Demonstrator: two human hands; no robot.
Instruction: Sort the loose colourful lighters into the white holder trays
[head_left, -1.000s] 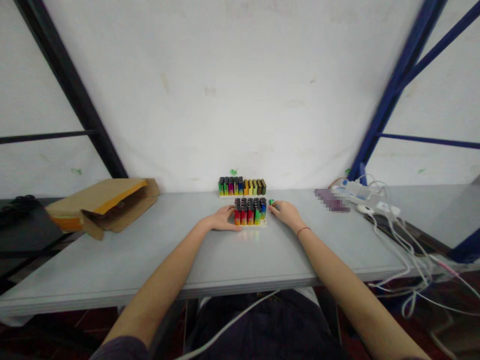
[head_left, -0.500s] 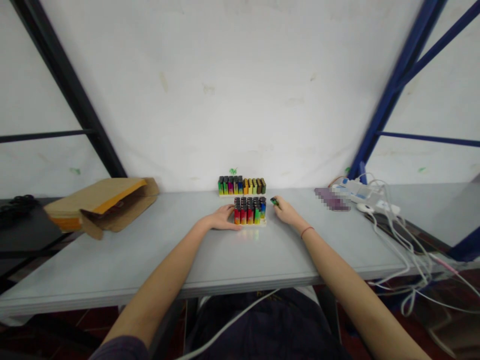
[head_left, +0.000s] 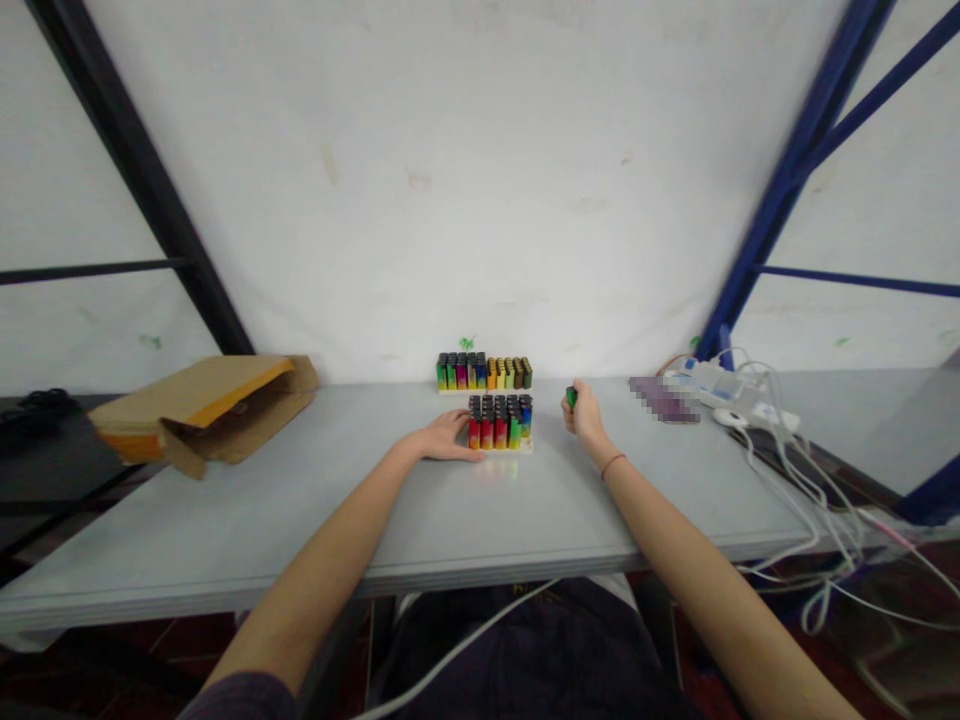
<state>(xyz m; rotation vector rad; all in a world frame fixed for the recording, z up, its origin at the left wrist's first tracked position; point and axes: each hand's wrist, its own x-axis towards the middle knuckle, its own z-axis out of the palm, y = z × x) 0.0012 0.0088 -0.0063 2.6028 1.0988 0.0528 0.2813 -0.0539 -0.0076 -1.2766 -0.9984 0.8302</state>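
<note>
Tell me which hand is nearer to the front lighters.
Left. The left hand is at the left side of the front lighters; the right hand is apart, off to their right, gripping a green lighter.

At the frame's centre, a front lighter block (head_left: 499,424) is set on the table (head_left: 300,510) between the left hand (head_left: 444,438) and the right hand (head_left: 583,412); behind it, two rear lighter groups (head_left: 462,372) are ranged before the wall (head_left: 480,200). A package (head_left: 195,390) is placed at mid-left, a power strip (head_left: 711,380) at mid-right.
</note>
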